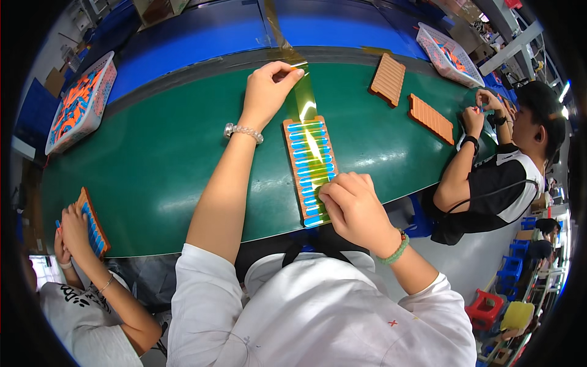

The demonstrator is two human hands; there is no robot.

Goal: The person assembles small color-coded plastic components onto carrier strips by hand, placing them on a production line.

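A brown grooved tray (290, 153) lies lengthwise before me on the green table, with several blue strip-shaped pieces (313, 221) across its grooves. Clear yellow tape (307, 104) runs over them from the far table edge. My left hand (267, 92) is closed in a pinch beside the tape beyond the tray. A small orange thing shows at its fingertips; its kind cannot be made out. My right hand (356, 211) is closed at the tray's near right side, thumb and fingers pinched on the tape, partly hiding the tray's edge.
Two grooved trays (387, 79) (431, 118) lie at the right. White baskets of orange and blue pieces stand at far left (98, 110) and far right (449, 58). Co-workers sit on both sides; the left person's hands (73, 235) are at another tray (92, 223).
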